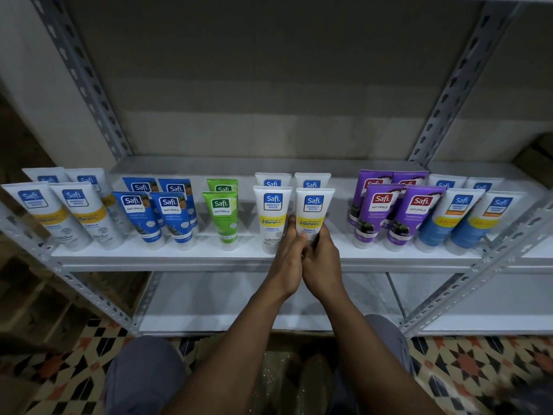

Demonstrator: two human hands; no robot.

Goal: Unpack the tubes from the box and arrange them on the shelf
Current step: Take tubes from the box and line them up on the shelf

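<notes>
Left hand, right hand: fingers clamped on Vitamin C tube, mid shelf, front edge. Rows nearly full; green Naturals tubes fewer; box unseen.

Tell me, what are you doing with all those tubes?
A person is lining up tubes on a metal shelf. The left hand and the right hand both grip the bottom of a white tube, setting it in the front row at the middle. Blue tubes, green tubes and purple tubes stand in rows on either side.
</notes>
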